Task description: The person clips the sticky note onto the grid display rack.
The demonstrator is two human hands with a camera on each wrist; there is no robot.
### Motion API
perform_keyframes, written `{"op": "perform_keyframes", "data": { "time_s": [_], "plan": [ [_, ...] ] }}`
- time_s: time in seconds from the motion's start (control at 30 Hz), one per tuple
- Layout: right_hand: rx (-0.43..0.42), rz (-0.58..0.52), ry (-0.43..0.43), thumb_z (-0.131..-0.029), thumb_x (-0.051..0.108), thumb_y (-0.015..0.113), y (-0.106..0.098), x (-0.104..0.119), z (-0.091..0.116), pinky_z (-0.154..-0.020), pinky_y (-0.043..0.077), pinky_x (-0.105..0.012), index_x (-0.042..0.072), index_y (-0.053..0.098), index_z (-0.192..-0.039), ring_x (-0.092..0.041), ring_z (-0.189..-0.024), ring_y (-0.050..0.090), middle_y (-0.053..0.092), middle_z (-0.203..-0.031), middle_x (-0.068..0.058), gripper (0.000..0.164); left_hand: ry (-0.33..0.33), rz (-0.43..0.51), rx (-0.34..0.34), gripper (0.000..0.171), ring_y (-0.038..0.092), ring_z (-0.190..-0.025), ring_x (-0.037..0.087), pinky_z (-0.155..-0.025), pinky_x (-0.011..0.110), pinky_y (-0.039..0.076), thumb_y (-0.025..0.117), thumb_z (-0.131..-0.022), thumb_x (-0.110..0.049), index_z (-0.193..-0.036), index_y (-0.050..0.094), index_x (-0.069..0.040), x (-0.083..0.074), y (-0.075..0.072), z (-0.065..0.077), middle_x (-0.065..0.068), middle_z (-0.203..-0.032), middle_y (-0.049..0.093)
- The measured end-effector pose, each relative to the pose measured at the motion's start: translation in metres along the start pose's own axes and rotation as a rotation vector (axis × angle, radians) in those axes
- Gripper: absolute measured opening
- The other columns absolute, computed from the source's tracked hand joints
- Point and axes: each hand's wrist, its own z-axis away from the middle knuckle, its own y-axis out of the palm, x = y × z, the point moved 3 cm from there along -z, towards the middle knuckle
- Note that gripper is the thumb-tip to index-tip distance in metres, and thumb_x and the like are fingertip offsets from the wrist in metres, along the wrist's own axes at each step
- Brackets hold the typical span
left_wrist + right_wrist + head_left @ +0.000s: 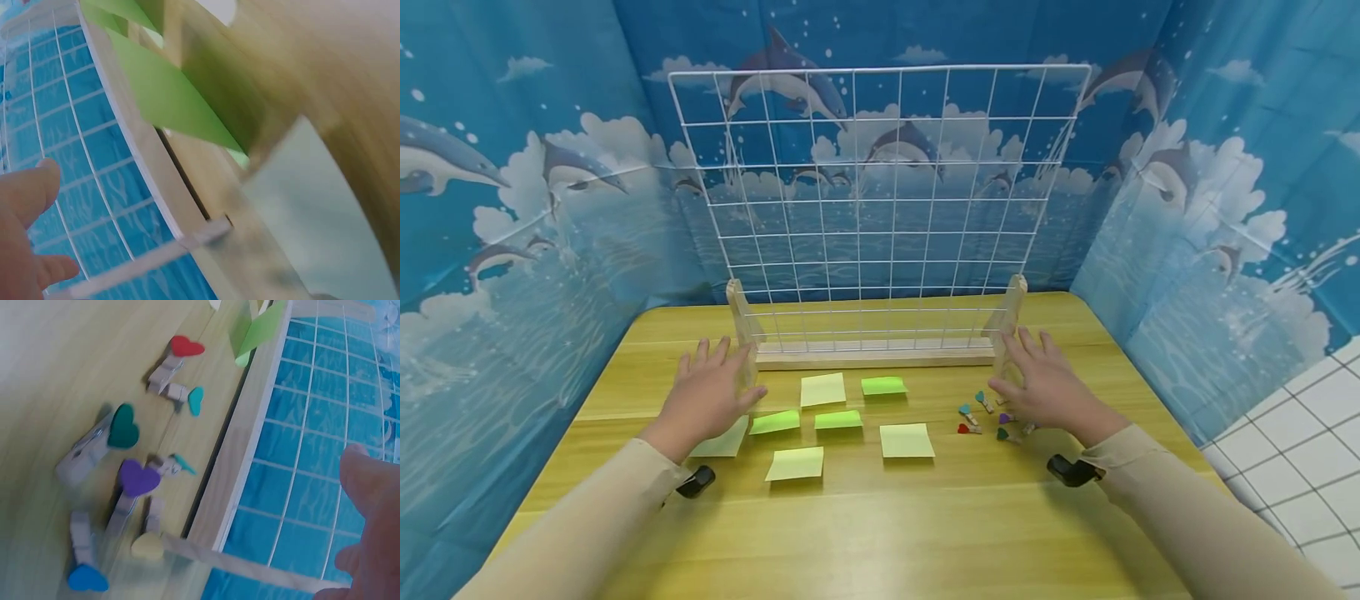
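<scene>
My left hand (pixel 711 396), fingers spread, is beside the left wooden foot (pixel 741 310) of a white wire grid rack (pixel 892 200). My right hand (pixel 1045 383) is spread at the right wooden foot (pixel 1017 296). Neither hand grips anything; whether the fingertips touch the feet I cannot tell. A pale sticky note (pixel 722 442) is partly hidden under my left wrist. Small wooden clothespins with coloured hearts lie by my right hand, among them a red one (pixel 187 346), a dark green one (pixel 124 427), a purple one (pixel 139 477) and a blue one (pixel 87 579).
Several pale yellow sticky notes (pixel 907 441) and bright green ones (pixel 838 420) lie in front of the rack's wooden base bar (pixel 880 358), some with lifted edges. The wooden table (pixel 865 533) is enclosed by blue dolphin-print curtains (pixel 587 208). White tiles (pixel 1315 467) show at right.
</scene>
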Motion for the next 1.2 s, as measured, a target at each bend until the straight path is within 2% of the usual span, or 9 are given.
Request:
{"op": "perform_keyframes", "data": {
  "time_s": [0.17, 0.4, 0.5, 0.6, 0.9, 1.03, 1.2],
  "plan": [
    [0.017, -0.02, 0.012, -0.108, 0.045, 0.058, 0.001, -0.011, 0.003, -0.119, 0.013, -0.08, 0.002, 0.019, -0.168, -0.07, -0.152, 0.001, 0.009, -0.169, -0.039, 0.084, -0.028, -0.007, 0.003, 0.08, 0.013, -0.153, 0.065, -0.12, 0.08, 0.012, 0.058, -0.104, -0.057, -0.164, 0.037, -0.01, 0.02, 0.004, 0.005, 0.035, -0.167, 0.027],
    [0.031, -0.013, 0.015, -0.108, 0.035, 0.06, 0.003, -0.024, 0.008, -0.117, 0.018, -0.081, 0.001, 0.024, -0.167, -0.072, -0.149, 0.01, 0.015, -0.167, -0.041, 0.077, -0.065, 0.022, 0.037, 0.088, 0.02, -0.151, 0.065, -0.119, 0.08, 0.013, 0.049, -0.104, -0.067, -0.162, 0.037, -0.003, 0.047, 0.011, 0.013, 0.037, -0.164, 0.031],
    [0.048, -0.017, 0.031, -0.109, 0.036, 0.059, 0.006, -0.032, 0.008, -0.117, 0.019, -0.08, 0.002, 0.024, -0.167, -0.072, -0.149, 0.011, 0.015, -0.167, -0.041, 0.076, -0.078, 0.03, 0.049, 0.09, 0.022, -0.15, 0.065, -0.118, 0.08, 0.013, 0.046, -0.104, -0.07, -0.162, 0.037, -0.002, 0.056, 0.013, 0.015, 0.037, -0.163, 0.033],
    [0.066, -0.021, 0.05, -0.109, 0.036, 0.058, 0.01, -0.038, 0.008, -0.118, 0.019, -0.079, 0.002, 0.024, -0.167, -0.071, -0.149, 0.011, 0.015, -0.167, -0.04, 0.075, -0.09, 0.039, 0.065, 0.091, 0.024, -0.15, 0.064, -0.117, 0.081, 0.014, 0.046, -0.104, -0.07, -0.161, 0.037, 0.0, 0.062, 0.015, 0.017, 0.037, -0.162, 0.034],
    [0.088, -0.032, 0.063, -0.11, 0.032, 0.056, 0.014, -0.043, 0.008, -0.117, 0.024, -0.077, 0.0, 0.029, -0.165, -0.069, -0.148, 0.019, 0.022, -0.165, -0.042, 0.069, -0.129, 0.057, 0.113, 0.083, 0.03, -0.149, 0.059, -0.116, 0.081, 0.018, 0.057, -0.105, -0.054, -0.162, 0.034, 0.003, 0.069, 0.018, 0.023, 0.037, -0.16, 0.037],
    [0.091, -0.022, 0.053, -0.11, 0.03, 0.056, 0.017, -0.045, 0.007, -0.117, 0.029, -0.075, -0.002, 0.037, -0.161, -0.065, -0.147, 0.029, 0.03, -0.162, -0.04, 0.063, -0.141, 0.058, 0.142, 0.084, 0.035, -0.146, 0.059, -0.112, 0.08, 0.027, 0.056, -0.106, -0.054, -0.161, 0.034, 0.005, 0.074, 0.022, 0.026, 0.038, -0.159, 0.038],
    [0.088, -0.024, 0.033, -0.109, 0.026, 0.058, 0.022, -0.05, 0.004, -0.113, 0.041, -0.069, -0.002, 0.046, -0.156, -0.057, -0.14, 0.048, 0.049, -0.154, -0.034, 0.056, -0.17, 0.069, 0.193, 0.088, 0.037, -0.144, 0.06, -0.107, 0.076, 0.039, 0.055, -0.105, -0.059, -0.16, 0.034, 0.005, 0.081, 0.028, 0.029, 0.04, -0.158, 0.037]
  ]
}}
